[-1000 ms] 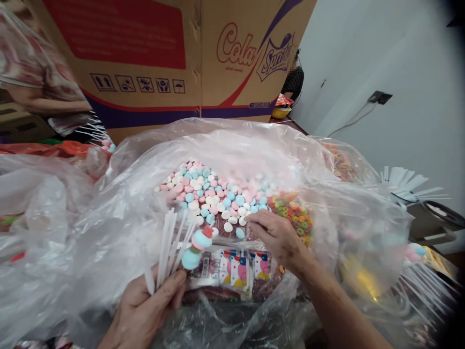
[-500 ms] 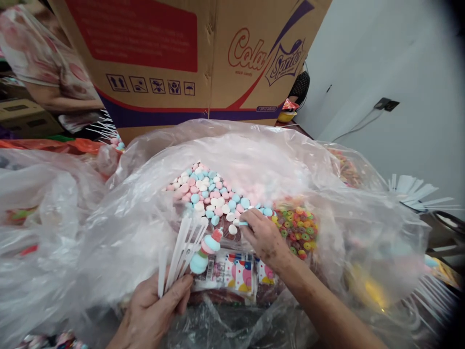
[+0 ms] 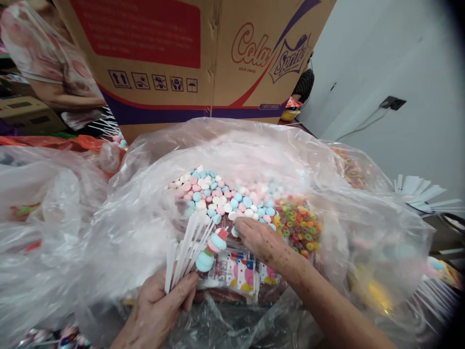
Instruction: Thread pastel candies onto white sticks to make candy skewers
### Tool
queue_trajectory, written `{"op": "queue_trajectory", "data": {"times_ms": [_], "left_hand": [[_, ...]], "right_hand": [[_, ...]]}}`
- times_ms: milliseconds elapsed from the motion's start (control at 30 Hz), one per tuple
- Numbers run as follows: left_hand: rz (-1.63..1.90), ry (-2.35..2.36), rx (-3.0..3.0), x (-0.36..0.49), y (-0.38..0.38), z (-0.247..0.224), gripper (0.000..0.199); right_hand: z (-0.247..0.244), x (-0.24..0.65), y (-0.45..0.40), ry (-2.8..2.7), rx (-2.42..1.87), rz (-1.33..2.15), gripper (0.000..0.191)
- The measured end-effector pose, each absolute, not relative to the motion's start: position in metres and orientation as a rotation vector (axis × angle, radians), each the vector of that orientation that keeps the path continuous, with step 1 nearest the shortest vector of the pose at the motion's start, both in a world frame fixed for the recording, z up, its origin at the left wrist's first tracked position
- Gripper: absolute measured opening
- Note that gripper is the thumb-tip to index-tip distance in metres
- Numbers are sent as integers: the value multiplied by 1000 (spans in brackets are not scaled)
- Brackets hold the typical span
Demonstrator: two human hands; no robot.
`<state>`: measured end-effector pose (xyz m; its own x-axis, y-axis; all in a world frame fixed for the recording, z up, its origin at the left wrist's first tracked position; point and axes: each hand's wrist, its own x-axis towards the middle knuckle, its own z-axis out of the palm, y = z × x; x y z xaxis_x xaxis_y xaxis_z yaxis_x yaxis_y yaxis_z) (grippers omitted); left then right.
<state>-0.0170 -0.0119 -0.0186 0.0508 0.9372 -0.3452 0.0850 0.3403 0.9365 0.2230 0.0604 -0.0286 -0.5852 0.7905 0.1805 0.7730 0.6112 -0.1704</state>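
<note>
My left hand (image 3: 165,303) is closed round a bunch of white plastic sticks (image 3: 187,245). One of them carries a candy skewer (image 3: 210,249) of pale blue, pink and green pieces with a red piece near the tip. Just right of that tip, my right hand (image 3: 257,240) pinches a small pale blue-and-white candy (image 3: 235,232), partly hidden by the fingers. Behind both hands lies a pile of pink, white and blue round candies (image 3: 218,198). Colourful ring gummies (image 3: 300,225) are heaped right of my right hand.
Clear plastic bags (image 3: 127,232) surround the candies. A large cardboard box (image 3: 163,97) stands behind. Printed packets (image 3: 240,274) lie under my hands. More white sticks (image 3: 421,194) are at the right, near the wall (image 3: 407,63). A person (image 3: 54,72) is at the far left.
My right hand has drawn left, closer to the skewer tip, with a candy at its fingertips. The left hand with the sticks has shifted slightly right and up.
</note>
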Motion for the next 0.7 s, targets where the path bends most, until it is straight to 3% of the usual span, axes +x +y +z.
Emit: {"op": "queue_trajectory", "data": {"times_ms": [233,367,567,700], "left_hand": [[859,1381,1066,-17,-12,-18,40],[819,1378,1104,-15,-12,-21,41],[821,1333,1287,-16,-7,-27,44],[752,1326,1403,-12,-4,-27,42]], "right_hand": [[-34,222,63,-2649,-1275,2,10],[-34,215,64,-2572,-1313,44,14],[-23,219,62,-1776,-1408,845,6],[-14,223,54,-1209,-1212,1286,21]]}}
